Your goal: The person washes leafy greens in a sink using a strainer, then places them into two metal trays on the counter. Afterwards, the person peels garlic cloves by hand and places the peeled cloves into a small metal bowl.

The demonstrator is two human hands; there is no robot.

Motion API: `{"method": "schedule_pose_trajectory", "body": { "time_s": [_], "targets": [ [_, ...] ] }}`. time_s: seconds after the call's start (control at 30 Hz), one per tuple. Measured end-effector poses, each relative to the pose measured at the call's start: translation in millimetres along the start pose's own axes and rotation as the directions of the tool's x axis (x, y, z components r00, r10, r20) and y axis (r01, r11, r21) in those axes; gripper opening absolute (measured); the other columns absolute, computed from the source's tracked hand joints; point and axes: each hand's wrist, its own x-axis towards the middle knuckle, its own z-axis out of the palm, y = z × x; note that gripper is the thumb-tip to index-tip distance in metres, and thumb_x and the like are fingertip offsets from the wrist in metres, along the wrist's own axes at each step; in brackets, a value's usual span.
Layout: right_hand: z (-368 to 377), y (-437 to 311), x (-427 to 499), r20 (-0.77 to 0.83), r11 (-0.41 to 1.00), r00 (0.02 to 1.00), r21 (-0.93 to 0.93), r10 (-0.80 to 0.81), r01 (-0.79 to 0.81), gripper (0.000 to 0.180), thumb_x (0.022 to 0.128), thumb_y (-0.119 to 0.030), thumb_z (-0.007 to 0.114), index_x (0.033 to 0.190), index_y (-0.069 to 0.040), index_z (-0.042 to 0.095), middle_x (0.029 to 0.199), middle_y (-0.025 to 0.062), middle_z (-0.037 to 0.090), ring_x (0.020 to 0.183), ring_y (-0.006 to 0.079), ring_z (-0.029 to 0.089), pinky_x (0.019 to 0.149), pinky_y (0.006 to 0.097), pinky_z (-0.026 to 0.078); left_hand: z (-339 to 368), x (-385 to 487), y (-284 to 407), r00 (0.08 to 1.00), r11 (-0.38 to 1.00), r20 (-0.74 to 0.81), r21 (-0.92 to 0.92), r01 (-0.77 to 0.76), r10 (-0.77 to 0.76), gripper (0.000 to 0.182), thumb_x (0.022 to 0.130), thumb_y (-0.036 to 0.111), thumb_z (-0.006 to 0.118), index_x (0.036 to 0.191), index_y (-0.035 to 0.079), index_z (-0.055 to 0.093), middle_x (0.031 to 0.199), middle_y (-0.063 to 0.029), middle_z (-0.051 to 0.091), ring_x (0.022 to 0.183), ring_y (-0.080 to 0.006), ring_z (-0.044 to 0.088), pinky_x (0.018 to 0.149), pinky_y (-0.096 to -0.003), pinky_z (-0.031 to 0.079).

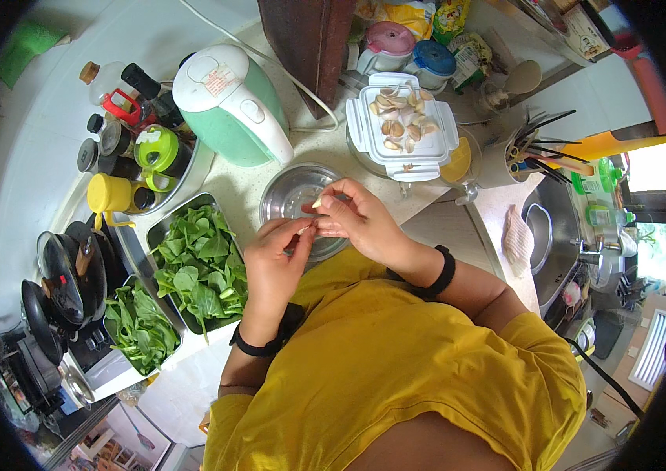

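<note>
My right hand (359,221) pinches a pale garlic clove (317,202) between thumb and finger, above a stainless steel bowl (274,197). Close beside it, my left hand (277,250) has its thumb and finger together on a small whitish bit, perhaps garlic skin; the fingers hide most of it. The two hands meet at the fingertips and cover much of the bowl. Unpeeled garlic cloves (412,126) lie on a white clip-on container lid (368,141) beyond my right hand.
Two metal trays of leafy greens (197,259) (138,327) stand at the left. A green and white electric kettle (233,106) and several seasoning bottles (115,141) are behind them. Pans (74,277) sit at far left. A chopstick holder (497,162) and the sink (562,235) are at right.
</note>
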Motion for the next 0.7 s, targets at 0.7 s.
{"method": "schedule_pose_trajectory", "body": {
  "time_s": [0.7],
  "targets": [
    [2,-5,-3,0.091,0.454,0.878,-0.828,-0.47,0.329,0.036,0.083,-0.017,0.065,0.115,-0.006,0.052,0.105,0.016,0.061,0.092,0.034,0.062,0.075,0.0405,0.05,-10,1,-8,0.96,0.855,-0.002,-0.455,0.247,-0.279,0.008,0.088,-0.001,0.059,0.095,-0.004,0.06,0.079,-0.0075,0.065,0.068,-0.0125,0.064,0.064,-0.0234,0.052]
  ]
}}
